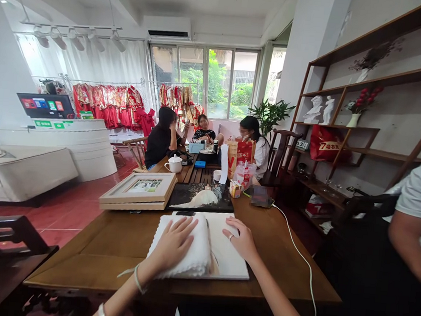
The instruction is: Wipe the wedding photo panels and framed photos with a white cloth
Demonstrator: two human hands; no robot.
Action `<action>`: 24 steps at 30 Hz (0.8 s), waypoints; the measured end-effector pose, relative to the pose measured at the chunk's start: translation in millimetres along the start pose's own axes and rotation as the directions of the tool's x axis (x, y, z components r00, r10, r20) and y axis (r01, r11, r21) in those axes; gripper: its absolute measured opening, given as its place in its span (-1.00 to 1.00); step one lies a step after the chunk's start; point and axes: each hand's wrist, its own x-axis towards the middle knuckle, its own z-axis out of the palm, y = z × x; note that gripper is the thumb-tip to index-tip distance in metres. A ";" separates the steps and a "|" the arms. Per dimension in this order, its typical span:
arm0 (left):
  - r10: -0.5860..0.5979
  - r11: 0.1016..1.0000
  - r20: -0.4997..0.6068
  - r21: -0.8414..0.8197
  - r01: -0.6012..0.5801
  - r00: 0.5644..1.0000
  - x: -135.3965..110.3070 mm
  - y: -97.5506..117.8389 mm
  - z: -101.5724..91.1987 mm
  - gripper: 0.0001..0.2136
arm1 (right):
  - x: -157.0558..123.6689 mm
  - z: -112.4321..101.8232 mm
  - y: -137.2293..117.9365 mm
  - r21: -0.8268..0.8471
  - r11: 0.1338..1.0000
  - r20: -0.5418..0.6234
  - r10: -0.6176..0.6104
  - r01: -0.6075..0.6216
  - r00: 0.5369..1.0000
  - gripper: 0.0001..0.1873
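Observation:
My left hand point(173, 245) lies flat with fingers spread on a white folded cloth point(190, 254). The cloth covers the left part of a white album or board point(229, 263) on the wooden table point(114, 248). My right hand point(240, 239) rests open on the white board's right side, fingers stretched out, a ring on one finger. A bracelet and a thin cord circle my left wrist. Neither hand grips anything.
Framed pictures point(139, 191) are stacked ahead left, a dark photo print point(201, 196) ahead. A white cable point(298, 254) runs over the table's right side. Three people sit at the far end with a teapot point(175, 164) and bags. A person's arm point(410, 229) is at right, a shelf behind.

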 end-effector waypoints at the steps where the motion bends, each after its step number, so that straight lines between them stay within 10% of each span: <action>1: -0.012 1.000 -0.003 0.007 0.012 1.000 8.6 -5.1 -0.4 -0.54 | 0.1 0.1 0.6 0.000 1.000 -0.003 -0.002 0.002 1.000 -0.74; 12: 0.009 0.999 -0.034 0.039 -0.008 0.999 53.7 -34.0 -0.1 -0.55 | 2.1 1.5 3.6 -0.023 1.000 -0.015 -0.020 0.020 1.000 -0.73; 24: 0.046 0.999 -0.071 0.018 -0.045 0.996 -31.4 -1.2 3.0 -0.54 | 1.7 2.0 1.5 -0.027 1.000 -0.015 -0.012 0.012 1.000 -0.74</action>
